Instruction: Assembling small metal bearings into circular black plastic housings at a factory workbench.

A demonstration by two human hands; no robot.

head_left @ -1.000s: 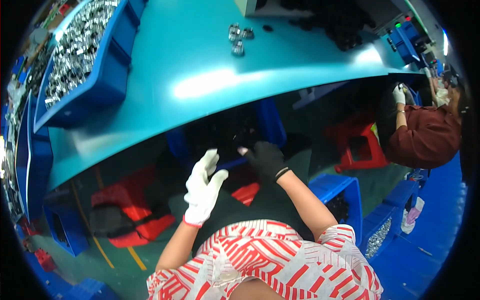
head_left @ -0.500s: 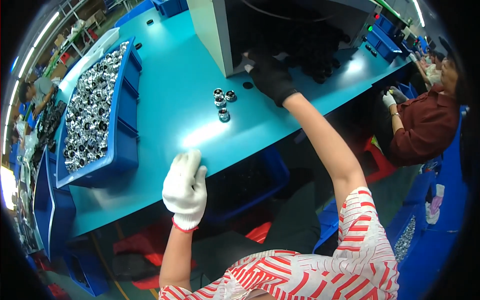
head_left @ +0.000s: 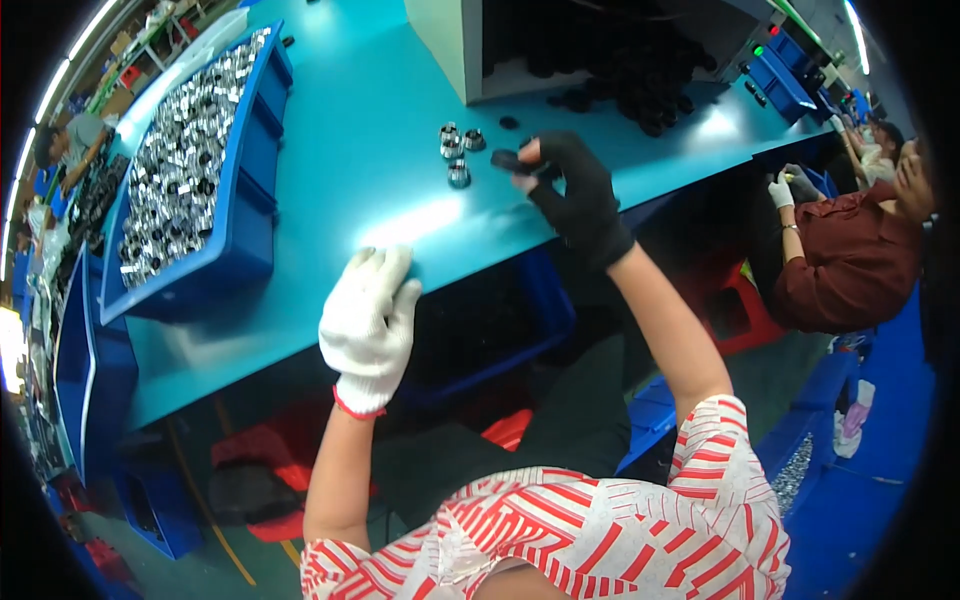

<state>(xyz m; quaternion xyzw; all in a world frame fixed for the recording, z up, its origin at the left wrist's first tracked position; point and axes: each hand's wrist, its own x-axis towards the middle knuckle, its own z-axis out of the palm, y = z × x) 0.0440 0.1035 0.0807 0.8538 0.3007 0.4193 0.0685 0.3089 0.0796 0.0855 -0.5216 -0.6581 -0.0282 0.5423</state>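
Observation:
My right hand [head_left: 582, 202], in a black glove with bare fingertips, pinches a small round black ring [head_left: 506, 161] just above the turquoise table [head_left: 340, 170]. To the left of that ring, several shiny metal fittings with dark centres [head_left: 458, 174] stand in a small cluster. A flat black disc [head_left: 509, 122] lies behind them. My left hand [head_left: 368, 315], in a white knitted glove, hovers at the table's front edge. Its fingers extend forward with the thumb apart, and nothing shows in it.
At left a long blue bin [head_left: 245, 235] holds many shiny metal parts [head_left: 185, 165]. A pale open-fronted box [head_left: 438, 45] stands at the back, with a heap of black rings [head_left: 650, 95] in its mouth. A co-worker in a dark red shirt [head_left: 850, 265] sits at right.
My right hand has drawn back from the box's opening toward me, and a black ring now shows in its fingers. My left hand stays by the table edge. The whole view has shifted slightly.

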